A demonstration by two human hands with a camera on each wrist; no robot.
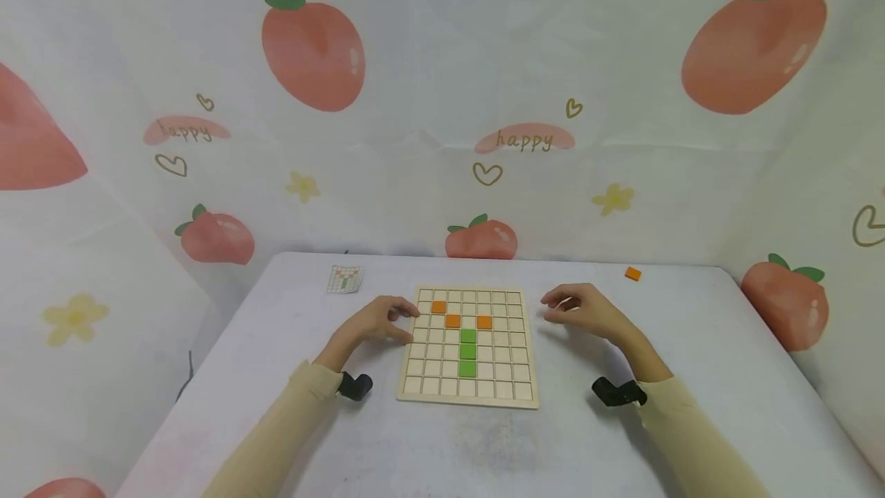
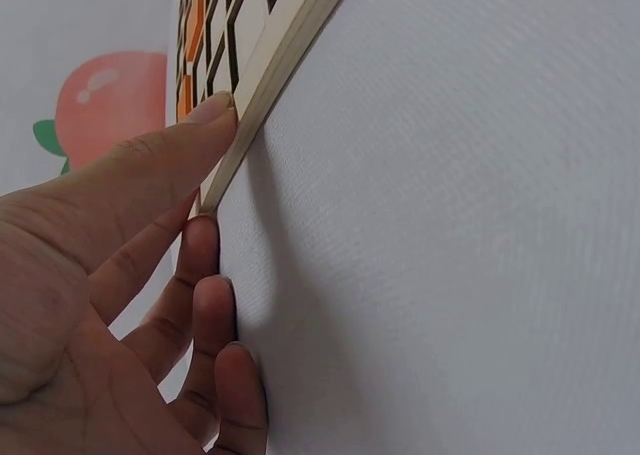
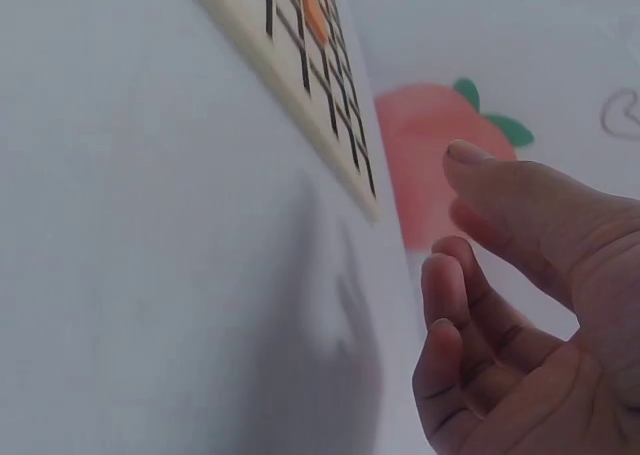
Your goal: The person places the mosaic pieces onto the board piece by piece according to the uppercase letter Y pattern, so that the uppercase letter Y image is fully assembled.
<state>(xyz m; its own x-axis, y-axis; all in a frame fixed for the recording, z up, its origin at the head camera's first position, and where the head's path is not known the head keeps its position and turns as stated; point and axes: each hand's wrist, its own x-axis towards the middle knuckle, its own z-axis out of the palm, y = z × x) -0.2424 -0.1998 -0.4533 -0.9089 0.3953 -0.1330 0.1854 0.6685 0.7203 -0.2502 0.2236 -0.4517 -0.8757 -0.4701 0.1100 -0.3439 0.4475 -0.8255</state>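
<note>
A square wooden grid board [image 1: 467, 403] lies flat on the white table. Three orange tiles [image 1: 452, 321] sit in its upper cells, two stepping down from the left and one on the right. Below them, three green tiles [image 1: 468, 352] form a vertical column. My left hand [image 1: 378, 323] touches the board's left edge with thumb and fingertips spread apart; in the left wrist view the thumb [image 2: 208, 109] rests against the rim. Off the board's right side, my right hand [image 1: 582, 309] hovers over the table, fingers loosely bent and holding nothing.
A small card [image 1: 345, 280] printed with a coloured grid lies at the back left. One loose orange tile [image 1: 633, 273] rests near the back right edge. Behind the table hangs a white cloth [image 1: 415, 198] with fruit prints. Each wrist wears a black camera strap [image 1: 619, 392].
</note>
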